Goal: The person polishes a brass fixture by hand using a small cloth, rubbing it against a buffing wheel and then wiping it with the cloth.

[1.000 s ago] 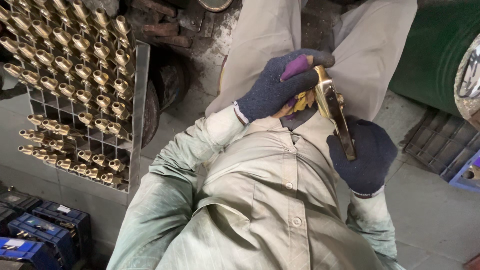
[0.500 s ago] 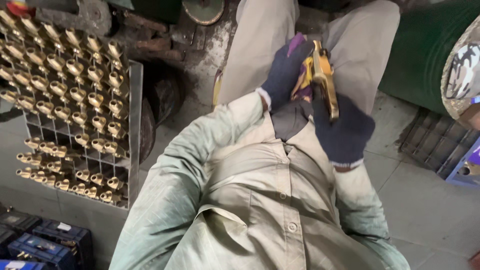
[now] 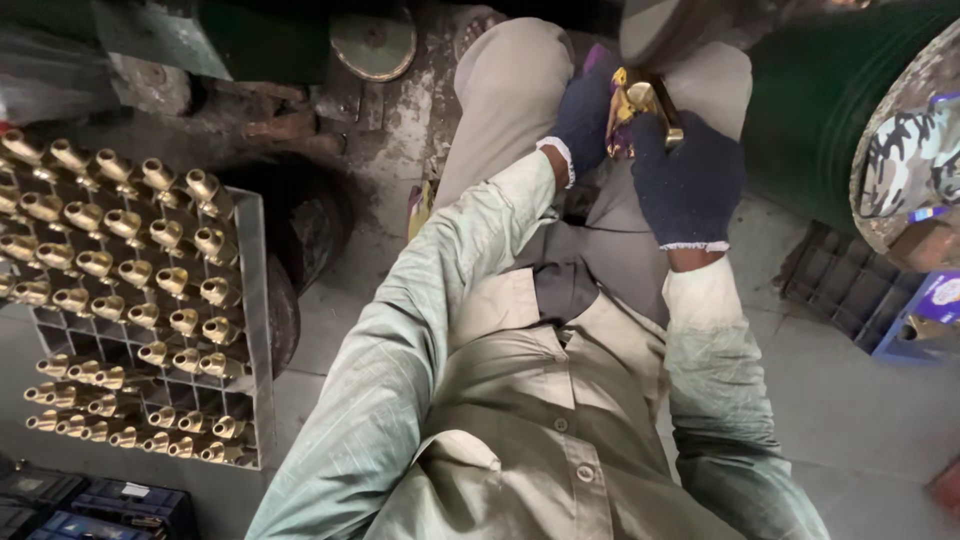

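Brass glints between the two dark-gloved hands, the left hand (image 3: 585,115) and right hand (image 3: 688,178) now raised farther from the chest, fingers pinching the brass fitting (image 3: 645,105) close under the grey wheel (image 3: 665,28), seemingly for polishing.

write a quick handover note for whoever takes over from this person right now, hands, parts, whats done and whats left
Left hand, in a dark knit glove, grips the shiny brass fitting from its left side, over the lap.
Right hand, gloved the same, closes around the same fitting from below and the right.
The fitting is held up near a grey round wheel at the top edge; contact cannot be told.
Done or left: a grey metal grid rack to the left holds many rows of similar brass fittings; several lower cells are bare. Which ones are finished cannot be told.
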Available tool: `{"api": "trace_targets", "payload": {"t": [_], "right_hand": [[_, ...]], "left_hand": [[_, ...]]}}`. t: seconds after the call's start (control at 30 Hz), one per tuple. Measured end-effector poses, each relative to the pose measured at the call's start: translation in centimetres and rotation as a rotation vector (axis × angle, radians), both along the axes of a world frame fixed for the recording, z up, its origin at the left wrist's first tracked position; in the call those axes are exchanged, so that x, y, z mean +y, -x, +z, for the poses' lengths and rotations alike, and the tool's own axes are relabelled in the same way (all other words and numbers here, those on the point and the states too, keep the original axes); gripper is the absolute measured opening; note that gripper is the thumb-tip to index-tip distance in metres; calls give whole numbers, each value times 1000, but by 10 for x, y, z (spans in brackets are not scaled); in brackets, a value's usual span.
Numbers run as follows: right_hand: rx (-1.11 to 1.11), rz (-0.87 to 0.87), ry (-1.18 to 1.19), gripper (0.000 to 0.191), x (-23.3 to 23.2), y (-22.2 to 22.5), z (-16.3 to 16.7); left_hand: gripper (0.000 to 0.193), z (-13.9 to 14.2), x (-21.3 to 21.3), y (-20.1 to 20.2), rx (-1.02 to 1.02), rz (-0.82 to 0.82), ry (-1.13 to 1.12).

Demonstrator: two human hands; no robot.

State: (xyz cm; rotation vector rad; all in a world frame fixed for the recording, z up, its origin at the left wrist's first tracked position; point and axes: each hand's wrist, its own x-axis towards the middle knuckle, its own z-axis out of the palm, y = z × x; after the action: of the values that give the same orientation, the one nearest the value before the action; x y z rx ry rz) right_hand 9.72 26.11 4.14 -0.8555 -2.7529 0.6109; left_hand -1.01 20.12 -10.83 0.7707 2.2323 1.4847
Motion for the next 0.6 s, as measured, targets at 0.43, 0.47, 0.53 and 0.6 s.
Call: {"api": "trace_targets", "payload": {"t": [0.43, 0.47, 0.53, 0.6], "right_hand": [[28, 22, -6, 30, -1, 15, -13], [31, 34, -21, 29, 0, 16, -15], [15, 67, -105, 29, 2, 20, -19], [8, 61, -87, 29, 2, 21, -21]], "left_hand": [[24, 2, 8, -1, -838, 170, -255], [28, 0, 8, -2, -855, 180, -264], [37, -8, 12, 0, -878, 202, -287], [43, -17, 14, 0, -1409, 292, -521]]}}
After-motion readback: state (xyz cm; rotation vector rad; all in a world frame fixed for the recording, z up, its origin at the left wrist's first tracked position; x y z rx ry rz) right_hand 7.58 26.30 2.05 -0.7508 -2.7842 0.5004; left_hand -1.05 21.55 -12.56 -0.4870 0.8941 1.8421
